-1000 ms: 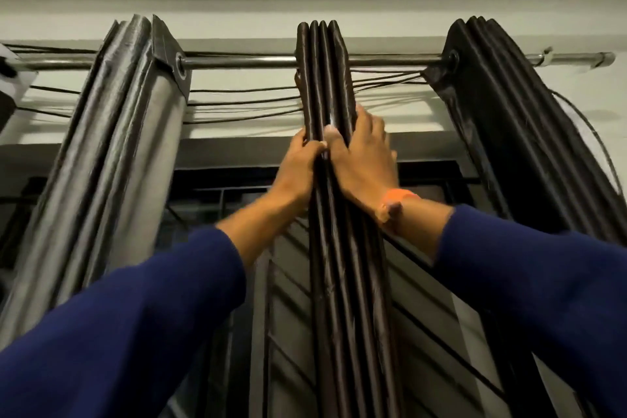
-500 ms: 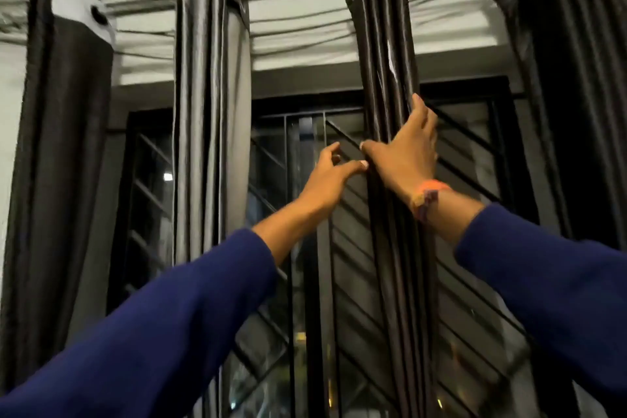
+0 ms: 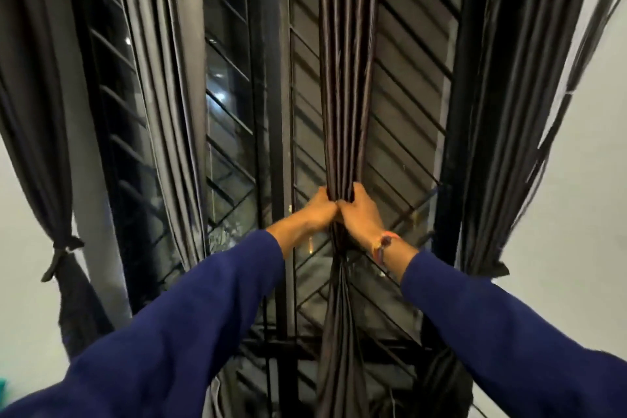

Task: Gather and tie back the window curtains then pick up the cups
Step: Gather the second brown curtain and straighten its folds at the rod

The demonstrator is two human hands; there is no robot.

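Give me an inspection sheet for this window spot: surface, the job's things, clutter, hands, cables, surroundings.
Surface: nothing seen; no table or sill in view.
Job's things: dark brown satin middle curtain, bunched at the grip, no tie on it; far-left dark curtain tied with a black band; far-right dark curtain gathered low; grey satin curtain hanging loose. Cups: nothing seen.
Clutter: nothing seen.
Hands: left hand and right hand both grip the middle curtain, side by side.
Cables: nothing seen.
Surroundings: black diagonal window grille, dark glass, pale walls either side.
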